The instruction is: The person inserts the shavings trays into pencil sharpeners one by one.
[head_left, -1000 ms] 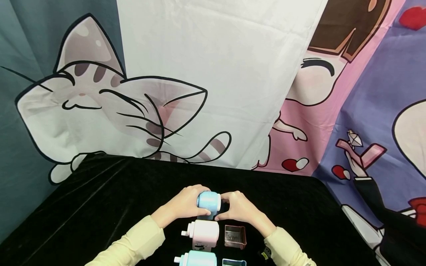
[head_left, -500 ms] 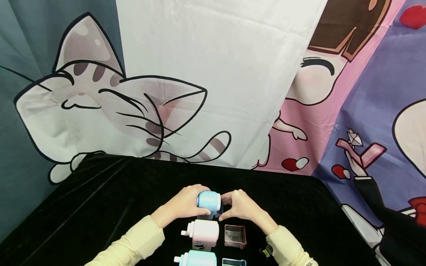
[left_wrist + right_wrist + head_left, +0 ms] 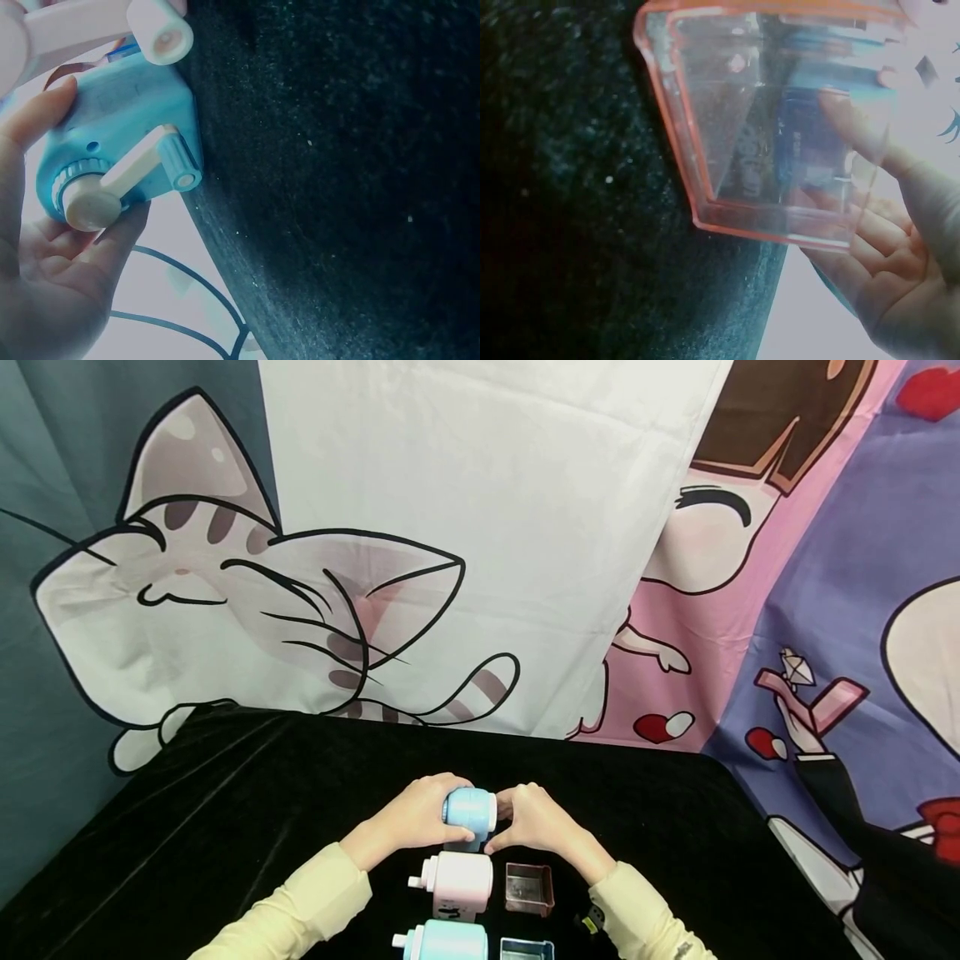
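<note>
In the head view my left hand [image 3: 423, 817] grips a blue hand-crank pencil sharpener [image 3: 471, 810] from its left side, thumb on the near face and fingers over the far one. Its white crank [image 3: 139, 169] with a blue knob faces the left wrist camera. At the sharpener's right end, my right hand [image 3: 538, 823] curls its fingers and thumb close to the white rim. Through a clear orange-edged tray, the right wrist view shows thumb and fingers pinching a dark blue see-through shavings drawer [image 3: 814, 142]. The head view hides that drawer behind the hand.
Nearer the body stand a pink crank sharpener [image 3: 462, 881] and a teal one [image 3: 450, 941]. Beside them lie a clear reddish-edged drawer [image 3: 529, 907] and a blue-edged one [image 3: 527, 954]. Black cloth [image 3: 300, 793] covers the table; a printed curtain [image 3: 487, 527] hangs behind.
My right hand shifted slightly right, with a bit of dark blue drawer showing, then came back left against the sharpener. My left hand and the sharpener have barely moved.
</note>
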`<move>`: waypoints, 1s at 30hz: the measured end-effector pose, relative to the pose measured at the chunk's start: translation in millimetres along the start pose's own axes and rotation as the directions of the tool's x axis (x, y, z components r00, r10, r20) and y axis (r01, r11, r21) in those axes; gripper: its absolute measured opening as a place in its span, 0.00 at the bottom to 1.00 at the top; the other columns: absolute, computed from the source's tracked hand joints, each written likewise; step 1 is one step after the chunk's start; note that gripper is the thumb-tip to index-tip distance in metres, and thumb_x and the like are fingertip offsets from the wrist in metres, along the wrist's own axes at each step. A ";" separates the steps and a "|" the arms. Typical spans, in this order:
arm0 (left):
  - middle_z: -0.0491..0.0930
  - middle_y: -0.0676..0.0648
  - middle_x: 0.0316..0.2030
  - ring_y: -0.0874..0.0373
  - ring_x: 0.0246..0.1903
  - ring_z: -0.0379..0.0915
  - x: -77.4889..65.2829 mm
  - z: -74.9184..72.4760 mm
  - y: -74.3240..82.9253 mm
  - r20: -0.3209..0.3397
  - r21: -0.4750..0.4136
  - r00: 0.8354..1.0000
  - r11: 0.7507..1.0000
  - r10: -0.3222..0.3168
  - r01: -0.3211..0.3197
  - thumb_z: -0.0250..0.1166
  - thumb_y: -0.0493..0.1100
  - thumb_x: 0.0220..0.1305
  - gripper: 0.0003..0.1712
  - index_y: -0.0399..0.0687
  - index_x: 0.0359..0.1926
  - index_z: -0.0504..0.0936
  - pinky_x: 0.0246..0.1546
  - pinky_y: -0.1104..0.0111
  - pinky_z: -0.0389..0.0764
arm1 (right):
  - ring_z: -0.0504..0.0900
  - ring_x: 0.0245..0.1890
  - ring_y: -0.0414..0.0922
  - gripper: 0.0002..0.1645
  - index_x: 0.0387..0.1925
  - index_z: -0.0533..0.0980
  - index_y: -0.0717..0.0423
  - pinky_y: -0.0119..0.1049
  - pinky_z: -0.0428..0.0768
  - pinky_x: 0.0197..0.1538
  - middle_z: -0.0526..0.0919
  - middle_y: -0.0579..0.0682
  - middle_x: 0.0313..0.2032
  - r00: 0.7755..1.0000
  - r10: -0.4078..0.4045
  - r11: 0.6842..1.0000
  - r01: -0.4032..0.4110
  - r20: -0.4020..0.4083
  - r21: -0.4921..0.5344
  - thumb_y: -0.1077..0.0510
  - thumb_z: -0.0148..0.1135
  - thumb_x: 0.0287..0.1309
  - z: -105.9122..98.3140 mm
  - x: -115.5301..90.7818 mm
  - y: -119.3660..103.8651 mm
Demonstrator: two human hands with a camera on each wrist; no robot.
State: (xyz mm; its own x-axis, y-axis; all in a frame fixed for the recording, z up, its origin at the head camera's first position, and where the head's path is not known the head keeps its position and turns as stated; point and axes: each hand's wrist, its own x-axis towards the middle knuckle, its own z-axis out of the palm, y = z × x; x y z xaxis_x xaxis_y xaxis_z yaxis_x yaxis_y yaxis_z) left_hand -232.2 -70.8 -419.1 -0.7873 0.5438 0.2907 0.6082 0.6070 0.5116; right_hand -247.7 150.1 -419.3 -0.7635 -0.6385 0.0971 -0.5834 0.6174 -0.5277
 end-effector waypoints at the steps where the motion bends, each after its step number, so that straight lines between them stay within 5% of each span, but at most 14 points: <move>1: 0.77 0.50 0.42 0.61 0.35 0.72 0.0 -0.1 0.0 0.000 -0.002 1.000 1.000 0.000 0.000 0.71 0.55 0.43 0.32 0.47 0.49 0.74 0.34 0.68 0.76 | 0.79 0.33 0.33 0.32 0.40 0.78 0.56 0.27 0.77 0.37 0.84 0.46 0.34 1.000 0.008 1.000 -0.008 0.003 0.000 0.45 0.75 0.31 0.1 0.6 -0.4; 30: 0.76 0.50 0.42 0.61 0.35 0.71 -0.4 -1.3 0.3 0.013 -0.027 1.000 1.000 -0.005 0.006 0.71 0.56 0.43 0.33 0.46 0.49 0.74 0.35 0.68 0.76 | 0.78 0.31 0.32 0.30 0.36 0.78 0.53 0.27 0.77 0.34 0.84 0.45 0.32 1.000 0.003 1.000 -0.003 0.005 -0.010 0.44 0.76 0.28 2.0 7.1 -0.5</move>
State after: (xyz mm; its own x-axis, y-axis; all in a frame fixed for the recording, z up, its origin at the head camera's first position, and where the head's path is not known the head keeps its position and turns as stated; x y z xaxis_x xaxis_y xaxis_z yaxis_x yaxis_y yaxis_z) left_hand -231.9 -71.6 -418.0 -0.7891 0.5482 0.2770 0.6007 0.5945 0.5345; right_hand -252.3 144.4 -420.0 -0.7638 -0.6390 0.0916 -0.5840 0.6236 -0.5196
